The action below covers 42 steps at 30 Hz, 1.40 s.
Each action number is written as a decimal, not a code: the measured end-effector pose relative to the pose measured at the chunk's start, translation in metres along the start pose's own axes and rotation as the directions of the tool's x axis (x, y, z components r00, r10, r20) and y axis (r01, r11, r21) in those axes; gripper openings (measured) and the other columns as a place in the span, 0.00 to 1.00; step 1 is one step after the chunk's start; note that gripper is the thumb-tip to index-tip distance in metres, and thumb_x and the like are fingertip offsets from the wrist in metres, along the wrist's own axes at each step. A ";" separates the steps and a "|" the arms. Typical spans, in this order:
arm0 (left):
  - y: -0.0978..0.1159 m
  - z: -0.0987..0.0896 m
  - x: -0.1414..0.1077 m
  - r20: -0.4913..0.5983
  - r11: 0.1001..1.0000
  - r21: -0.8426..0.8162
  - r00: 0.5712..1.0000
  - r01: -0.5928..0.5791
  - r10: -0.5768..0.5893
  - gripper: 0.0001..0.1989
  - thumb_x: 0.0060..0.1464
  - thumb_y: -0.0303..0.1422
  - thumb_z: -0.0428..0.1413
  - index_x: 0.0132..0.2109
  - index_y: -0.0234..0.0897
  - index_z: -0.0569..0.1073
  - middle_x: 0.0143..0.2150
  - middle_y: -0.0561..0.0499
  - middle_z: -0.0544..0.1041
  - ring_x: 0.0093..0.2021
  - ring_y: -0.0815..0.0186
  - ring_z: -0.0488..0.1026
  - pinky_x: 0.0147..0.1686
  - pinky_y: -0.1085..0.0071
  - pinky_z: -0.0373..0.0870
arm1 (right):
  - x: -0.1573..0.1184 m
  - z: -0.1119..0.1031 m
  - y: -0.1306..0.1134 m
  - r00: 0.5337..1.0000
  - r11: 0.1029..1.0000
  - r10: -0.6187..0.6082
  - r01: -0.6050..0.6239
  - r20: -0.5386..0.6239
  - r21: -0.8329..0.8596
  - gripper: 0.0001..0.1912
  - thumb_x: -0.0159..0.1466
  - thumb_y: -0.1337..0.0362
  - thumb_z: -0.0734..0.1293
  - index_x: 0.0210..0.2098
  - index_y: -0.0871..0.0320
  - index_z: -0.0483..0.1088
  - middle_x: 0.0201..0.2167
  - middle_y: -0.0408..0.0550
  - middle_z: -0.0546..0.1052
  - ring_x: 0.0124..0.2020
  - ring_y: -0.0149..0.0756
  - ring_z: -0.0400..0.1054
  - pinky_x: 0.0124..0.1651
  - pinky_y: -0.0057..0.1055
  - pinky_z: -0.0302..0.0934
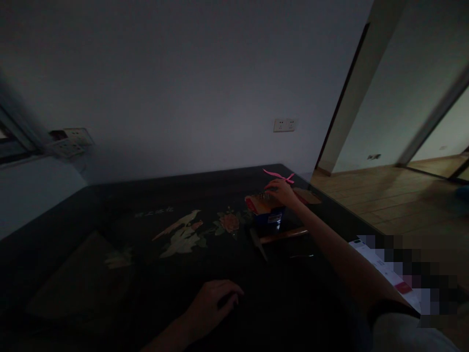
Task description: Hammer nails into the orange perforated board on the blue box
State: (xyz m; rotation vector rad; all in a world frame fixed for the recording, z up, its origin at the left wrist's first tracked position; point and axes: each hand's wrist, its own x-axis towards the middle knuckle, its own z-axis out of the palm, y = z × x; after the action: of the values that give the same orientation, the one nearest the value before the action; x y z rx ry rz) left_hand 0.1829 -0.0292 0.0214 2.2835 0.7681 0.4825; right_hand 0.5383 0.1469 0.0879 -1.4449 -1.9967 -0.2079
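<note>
My right hand (281, 191) reaches over a small blue and red cardboard box (269, 215) with raised flaps. Its fingers bend down at the box's top, beside thin dark things too small to name; whatever they pinch is hidden. A hammer (286, 236) lies in front of the box, its wooden handle passing behind my right forearm. Closer to me, a thin shiny strip (302, 255) rests on the tabletop. My left hand (214, 300) is low over the near part of the table, palm down, with loosely curved fingers apart and nothing in them.
The dark glossy table (220, 181) carries a painted bird and flower design and meets the wall. A pink ribbon (280, 176) lies behind the box. A white printed sheet or packet (381, 266) is at the right edge, partly blurred out. Wooden floor (351, 195) spreads beyond.
</note>
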 end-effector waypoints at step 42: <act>0.001 0.000 -0.001 0.037 1.000 0.002 0.999 0.009 -0.010 0.11 0.57 0.26 0.48 0.43 0.37 0.74 0.36 0.50 0.78 0.36 0.69 0.74 0.40 0.74 0.67 | 0.002 0.018 0.003 0.990 0.997 -0.041 0.031 0.137 0.072 0.13 0.65 0.61 0.64 0.48 0.59 0.69 0.47 0.50 0.73 0.42 0.38 0.70 0.44 0.42 0.66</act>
State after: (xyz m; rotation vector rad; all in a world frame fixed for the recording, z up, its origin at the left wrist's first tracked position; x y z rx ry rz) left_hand 0.1827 -0.0300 0.0216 2.2828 0.7611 0.4345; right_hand 0.5334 0.1582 0.0745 -1.4142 -2.1211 -0.0539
